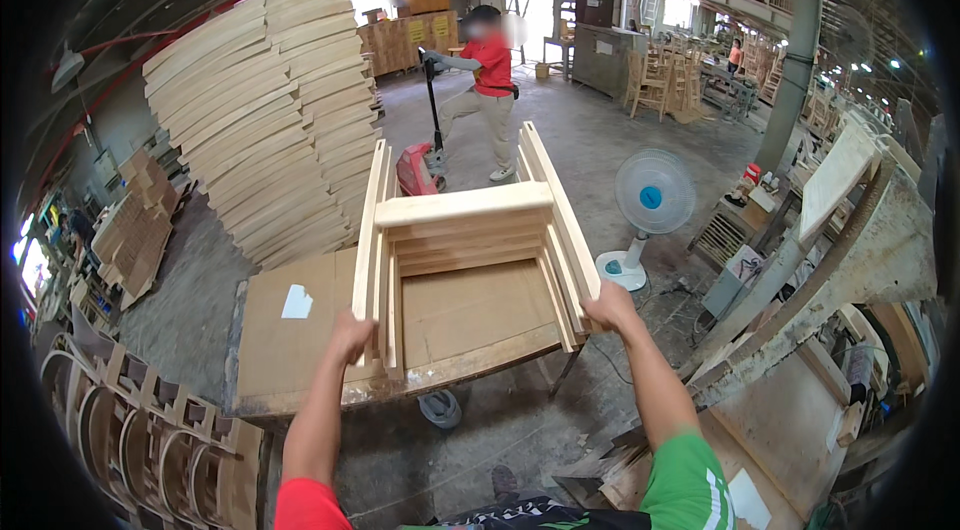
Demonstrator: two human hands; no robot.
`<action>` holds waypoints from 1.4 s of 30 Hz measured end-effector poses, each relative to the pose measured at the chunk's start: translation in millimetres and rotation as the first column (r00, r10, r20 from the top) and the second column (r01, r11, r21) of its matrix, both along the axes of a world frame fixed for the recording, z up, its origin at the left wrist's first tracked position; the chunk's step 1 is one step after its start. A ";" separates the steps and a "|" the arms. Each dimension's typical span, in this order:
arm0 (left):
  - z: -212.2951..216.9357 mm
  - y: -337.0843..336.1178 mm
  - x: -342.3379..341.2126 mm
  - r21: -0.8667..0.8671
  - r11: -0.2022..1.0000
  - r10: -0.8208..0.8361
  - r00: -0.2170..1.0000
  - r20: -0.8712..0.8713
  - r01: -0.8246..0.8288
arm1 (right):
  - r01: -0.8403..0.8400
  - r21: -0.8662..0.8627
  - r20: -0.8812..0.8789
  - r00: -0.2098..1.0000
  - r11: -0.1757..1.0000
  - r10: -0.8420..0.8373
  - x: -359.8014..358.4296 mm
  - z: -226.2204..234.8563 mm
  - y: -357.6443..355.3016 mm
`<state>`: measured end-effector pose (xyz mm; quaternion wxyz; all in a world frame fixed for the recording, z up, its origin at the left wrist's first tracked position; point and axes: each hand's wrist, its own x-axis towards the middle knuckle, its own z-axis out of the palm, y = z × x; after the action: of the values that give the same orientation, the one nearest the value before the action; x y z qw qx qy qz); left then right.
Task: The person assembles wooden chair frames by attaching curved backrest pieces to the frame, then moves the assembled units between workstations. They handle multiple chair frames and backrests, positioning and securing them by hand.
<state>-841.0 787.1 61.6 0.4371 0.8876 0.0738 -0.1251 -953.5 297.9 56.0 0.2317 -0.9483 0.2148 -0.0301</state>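
Observation:
My left hand (352, 337) is closed round the near end of the left rail of a pale H-shaped wooden frame (465, 205), probably a chair part. On the opposite rail's near end, my right hand (610, 309) is closed in the same way. A wide crossbar joins the two rails toward their far ends. Beneath it lie several similar wooden frames (470, 255), stacked with their crossbars one under another. Whether the top frame touches the stack, I cannot tell. The stack rests on a worktable (285, 355) covered with brown cardboard.
A tall stack of pale boards (260, 120) rises behind the table. Beyond it, a person in red (490, 65) holds a red pallet jack (417, 170). A white fan (655, 195) stands right of the table, near a large machine (850, 220). Curved wooden parts (150, 430) fill the lower left.

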 end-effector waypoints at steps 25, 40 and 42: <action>-106.6 208.6 -298.8 -0.499 0.853 0.235 0.966 0.105 -0.153 | 0.243 0.174 0.308 0.907 0.954 -0.287 -417.9 -80.4 276.9; -128.4 106.2 -460.5 -0.366 0.866 -0.265 0.933 0.243 0.341 | 0.796 0.307 0.086 0.523 0.522 -0.848 -737.3 -130.7 307.1; -131.5 76.5 -492.6 -0.221 0.858 -0.387 0.865 0.319 0.465 | 0.853 0.352 0.012 0.408 0.386 -0.913 -790.4 -148.6 316.9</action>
<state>-1333.6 863.6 -69.9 0.5291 0.8163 -0.2038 -0.1100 -1743.9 614.8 -92.7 0.3368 -0.6314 0.6649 -0.2140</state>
